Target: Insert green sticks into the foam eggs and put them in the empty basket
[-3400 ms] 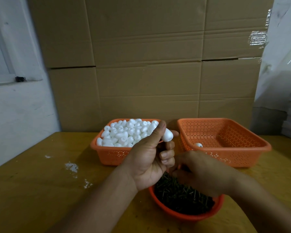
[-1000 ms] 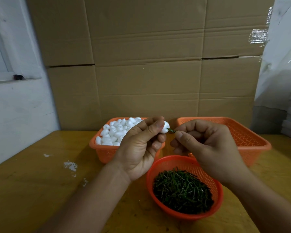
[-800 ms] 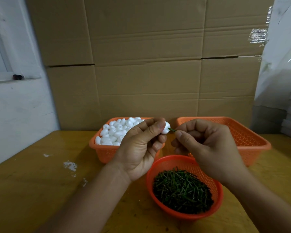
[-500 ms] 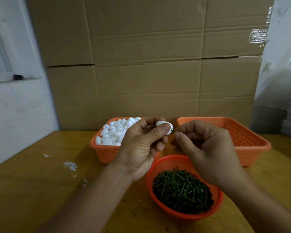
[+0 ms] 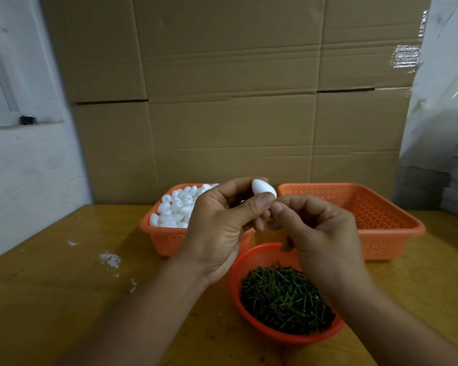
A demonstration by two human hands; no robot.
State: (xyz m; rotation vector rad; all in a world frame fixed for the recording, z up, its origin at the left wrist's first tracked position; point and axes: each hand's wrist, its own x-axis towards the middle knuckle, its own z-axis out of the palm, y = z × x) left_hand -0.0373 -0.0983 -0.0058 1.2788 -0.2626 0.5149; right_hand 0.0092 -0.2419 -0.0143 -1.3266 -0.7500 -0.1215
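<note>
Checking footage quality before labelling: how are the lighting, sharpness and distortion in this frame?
Head view: dim, warm, even light; soft shadows under the left hand and right hand; foam egg sharp, unblurred; wide-angle bowing in the cardboard boxes; glare on tape.

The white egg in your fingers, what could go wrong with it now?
The egg is only pinched at its lower end by the left hand, so a hard push from the right hand might pop it loose. It could then fall into the bowl of green sticks below instead of the basket. The stick is hidden, so it may go in crooked.
</note>
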